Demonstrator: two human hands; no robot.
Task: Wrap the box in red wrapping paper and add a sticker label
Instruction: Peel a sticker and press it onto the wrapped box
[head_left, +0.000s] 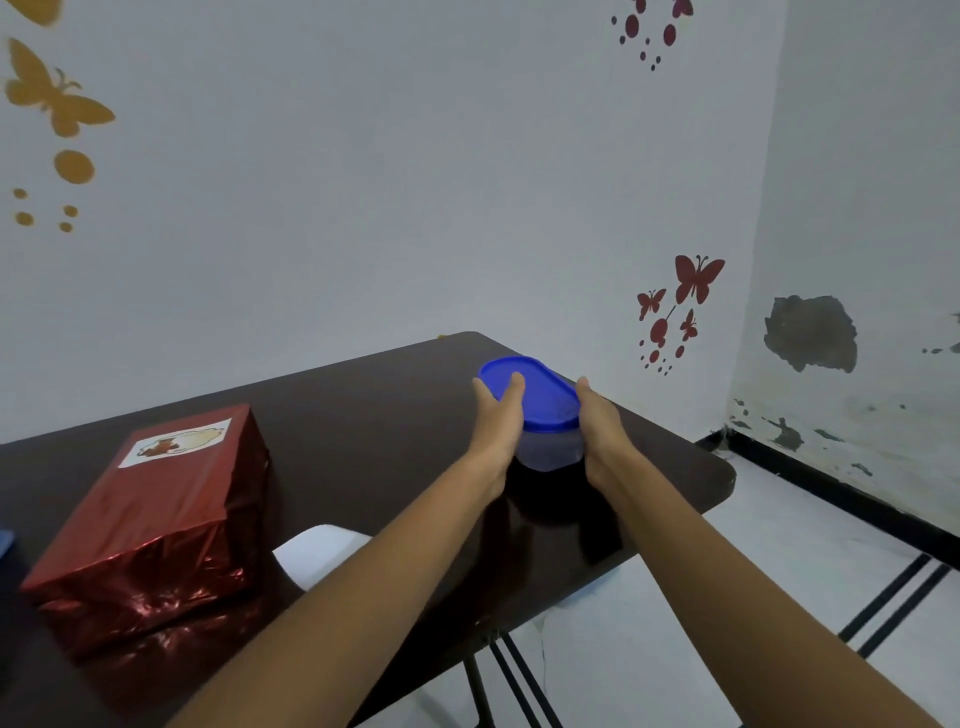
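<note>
A box wrapped in shiny red paper (156, 525) stands on the dark table (363, 415) at the left, with a white picture sticker (176, 442) on its top face. Far from it, near the table's right corner, both my hands hold a clear plastic container with a blue oval lid (540, 395). My left hand (498, 415) grips its left side, thumb lying on the lid. My right hand (600, 426) clasps its right side. The container's contents are too dark to make out.
A white sheet (322, 553) lies on the table between the wrapped box and my left forearm. A blue object's edge (5, 543) shows at the far left. The table's right edge drops to a white tiled floor; black table legs (498, 686) stand below.
</note>
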